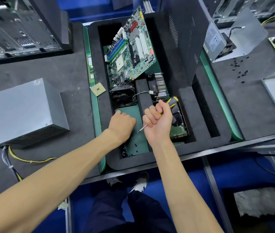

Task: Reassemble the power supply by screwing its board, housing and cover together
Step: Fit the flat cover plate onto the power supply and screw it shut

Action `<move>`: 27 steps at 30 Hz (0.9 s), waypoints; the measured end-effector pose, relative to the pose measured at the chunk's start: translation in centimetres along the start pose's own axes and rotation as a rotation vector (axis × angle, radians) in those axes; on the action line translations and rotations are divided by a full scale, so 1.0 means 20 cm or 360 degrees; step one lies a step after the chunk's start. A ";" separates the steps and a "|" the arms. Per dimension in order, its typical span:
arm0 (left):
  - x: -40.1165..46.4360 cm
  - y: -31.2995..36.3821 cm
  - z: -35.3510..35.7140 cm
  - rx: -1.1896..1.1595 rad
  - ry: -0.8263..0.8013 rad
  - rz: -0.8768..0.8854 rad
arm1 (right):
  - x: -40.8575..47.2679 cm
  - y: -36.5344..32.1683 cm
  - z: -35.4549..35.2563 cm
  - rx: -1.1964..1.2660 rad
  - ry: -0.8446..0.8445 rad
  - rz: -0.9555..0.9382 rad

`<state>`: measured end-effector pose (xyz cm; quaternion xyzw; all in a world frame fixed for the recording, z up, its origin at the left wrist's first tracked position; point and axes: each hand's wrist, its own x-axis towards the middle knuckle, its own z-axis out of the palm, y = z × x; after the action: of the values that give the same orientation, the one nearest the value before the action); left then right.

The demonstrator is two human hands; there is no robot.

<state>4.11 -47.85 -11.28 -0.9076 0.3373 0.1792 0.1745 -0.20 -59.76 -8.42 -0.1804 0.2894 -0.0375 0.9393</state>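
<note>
The right hand (157, 118) is clenched round a screwdriver (168, 106); the left hand (121, 121) reaches into the foam tray (99, 105) near loose screws (130, 151), its fingers hidden. The power supply (24, 113) sits closed, well left; it looks rigid, heavy and smooth, best gripped by its side walls.

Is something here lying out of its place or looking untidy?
Yes. Small black screws lie scattered loose on the mat at the far right, outside any compartment. A bare processor chip sits skewed on the foam tray's edge, not in a slot.
</note>
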 end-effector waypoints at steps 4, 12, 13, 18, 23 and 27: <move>0.01 0.00 0.02 0.0039 -0.0037 0.0065 | 0.00 -0.02 -0.03 0.0129 -0.0043 0.0021; 0.03 0.00 0.03 0.0016 0.0015 0.0085 | 0.01 -0.03 -0.05 0.0249 -0.0044 0.0063; 0.03 0.00 0.03 -0.0090 0.0073 0.0043 | 0.00 -0.03 -0.06 0.0284 -0.0049 0.0065; -0.09 -0.05 -0.09 -0.1503 0.0449 -0.0243 | -0.03 -0.04 -0.06 0.0622 -0.0109 0.0085; -0.36 -0.14 -0.23 -0.2415 0.0564 -0.0262 | -0.07 0.00 0.09 0.0805 -0.0163 0.0146; -0.56 -0.24 -0.24 -0.2997 0.0555 -0.0186 | -0.12 0.06 0.26 0.0879 -0.0229 0.0248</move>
<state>0.47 -40.39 -1.17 -0.7046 0.0304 0.2301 -0.6706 0.78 -56.52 -3.61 0.1027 0.2138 -0.0298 0.9710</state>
